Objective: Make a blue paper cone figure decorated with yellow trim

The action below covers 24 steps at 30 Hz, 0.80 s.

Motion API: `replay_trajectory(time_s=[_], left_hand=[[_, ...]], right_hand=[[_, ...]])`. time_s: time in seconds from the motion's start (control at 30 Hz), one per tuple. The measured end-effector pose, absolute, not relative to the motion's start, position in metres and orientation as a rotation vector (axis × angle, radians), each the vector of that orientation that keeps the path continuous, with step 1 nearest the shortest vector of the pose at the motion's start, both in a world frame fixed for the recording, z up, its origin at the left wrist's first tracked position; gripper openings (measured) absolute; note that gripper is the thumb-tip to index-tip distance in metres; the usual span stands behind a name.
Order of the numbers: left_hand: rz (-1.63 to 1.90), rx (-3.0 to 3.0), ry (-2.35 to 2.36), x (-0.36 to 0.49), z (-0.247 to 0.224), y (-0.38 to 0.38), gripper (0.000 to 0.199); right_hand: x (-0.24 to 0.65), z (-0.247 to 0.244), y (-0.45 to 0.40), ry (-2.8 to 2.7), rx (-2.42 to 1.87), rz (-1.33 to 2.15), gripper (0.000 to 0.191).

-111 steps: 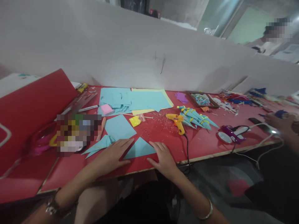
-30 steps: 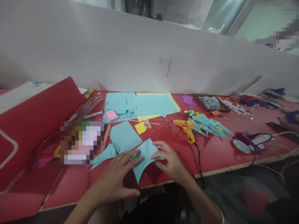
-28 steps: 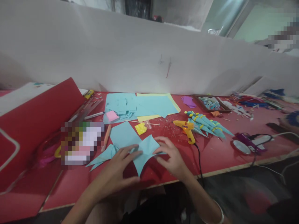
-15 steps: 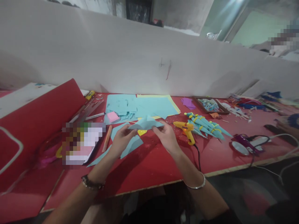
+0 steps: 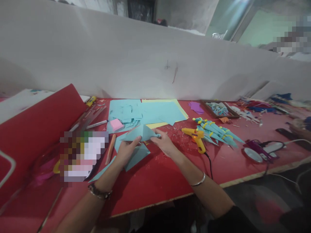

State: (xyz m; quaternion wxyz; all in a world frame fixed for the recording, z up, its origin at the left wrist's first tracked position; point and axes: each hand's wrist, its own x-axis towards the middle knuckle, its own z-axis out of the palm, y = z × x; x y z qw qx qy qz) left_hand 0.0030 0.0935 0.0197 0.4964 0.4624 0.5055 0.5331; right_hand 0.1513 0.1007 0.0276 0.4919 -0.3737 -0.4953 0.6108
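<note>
A light-blue paper piece [image 5: 142,132] is held up between both hands over the red table. My left hand [image 5: 127,149] pinches its left side with the thumb on top. My right hand [image 5: 165,141] grips the right corner, where the paper looks rolled or curled. Beneath them lie loose blue paper pieces [image 5: 139,157]. To the right of my right hand rests a yellow glue gun [image 5: 196,137], its cord running to the table's front edge. Beyond it sits a bunch of blue paper cones [image 5: 216,131] with yellow bands.
Blue sheets [image 5: 160,111] and a pink sticky-note pad [image 5: 116,124] lie at the back. A brown tray [image 5: 233,114] holds scraps. On the right is a purple device [image 5: 261,152] with a cord. A red board [image 5: 43,126] leans at left; a white partition [image 5: 136,64] bounds the table.
The paper's right corner has become curled in my right hand. Both hands have tilted the sheet, and the right has shifted slightly left and lower. The view has shifted a little.
</note>
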Motion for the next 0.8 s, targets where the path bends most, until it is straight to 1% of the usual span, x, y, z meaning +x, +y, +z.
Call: replay_trajectory(time_s=[0.07,0.17,0.23,0.33,0.4,0.5,0.67,0.8], left_hand=[[1.320,1.138,1.296,0.003,0.024,0.092,0.048],[1.331,1.235,1.332,0.002,0.028,0.090,0.048],[1.325,1.313,1.331,0.002,0.027,0.089,0.051],[1.327,1.369,1.385,0.003,0.024,0.088,0.052],[1.323,1.378,1.429,0.004,0.023,0.086,0.044],[1.249,1.398,1.464,0.006,0.024,0.084,0.032],[1.171,1.482,1.503,0.004,0.026,0.086,0.028],[1.148,1.585,1.491,0.002,0.026,0.088,0.026]], right_hand=[[0.150,0.028,0.102,-1.160,-0.896,1.516,0.014],[0.146,0.025,0.103,-0.993,-0.888,1.511,0.031],[0.142,0.021,0.102,-0.912,-0.878,1.520,0.038],[0.139,0.017,0.098,-0.990,-0.885,1.603,0.034],[0.140,0.016,0.096,-1.090,-0.914,1.614,0.032],[0.144,0.017,0.095,-1.156,-0.974,1.539,0.027],[0.148,0.013,0.100,-1.159,-0.988,1.481,0.021],[0.149,0.012,0.101,-1.217,-0.971,1.468,0.020]])
